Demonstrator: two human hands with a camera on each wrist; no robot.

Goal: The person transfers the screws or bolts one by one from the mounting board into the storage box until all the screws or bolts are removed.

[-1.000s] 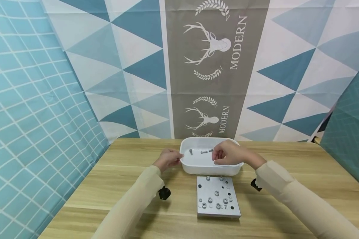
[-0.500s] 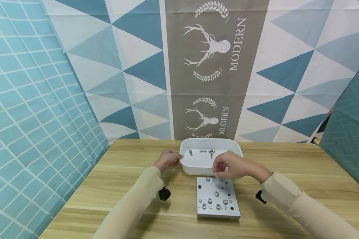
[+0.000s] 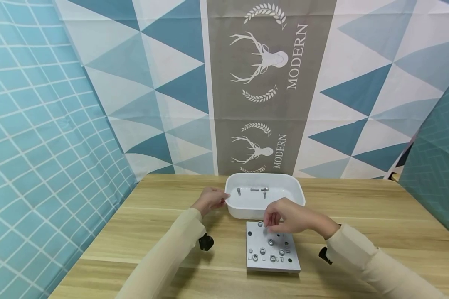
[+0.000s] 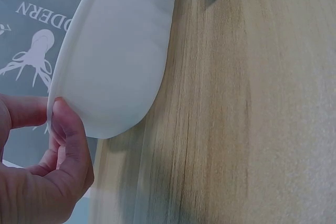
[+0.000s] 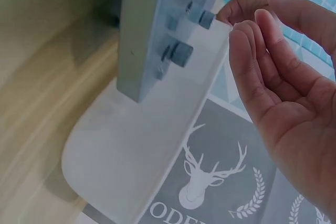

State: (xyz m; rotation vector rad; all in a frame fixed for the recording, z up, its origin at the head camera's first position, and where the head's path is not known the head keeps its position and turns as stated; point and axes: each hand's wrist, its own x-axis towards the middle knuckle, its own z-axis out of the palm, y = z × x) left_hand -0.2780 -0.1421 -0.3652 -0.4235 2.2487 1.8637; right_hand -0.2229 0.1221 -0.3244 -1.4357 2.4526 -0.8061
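Note:
My left hand pinches the left end of the rim of a white plastic basin between thumb and fingers; the left wrist view shows this grip on the basin closely. Inside the basin lie several small metal screws. My right hand hovers above the far part of a silver metal plate, hiding some of it. Its fingers are loosely bent, and the right wrist view shows nothing between them. Several socket-head screws stand up from the plate, among dark holes.
Both things sit on a wood-grain table, the plate in front of the basin. Behind is a patterned cloth, and a blue checked cloth hangs at the left. A green-blue cloth borders the right side.
My right hand has drawn back from over the basin to above the plate, uncovering the screws in the basin. My left hand has stayed on the rim.

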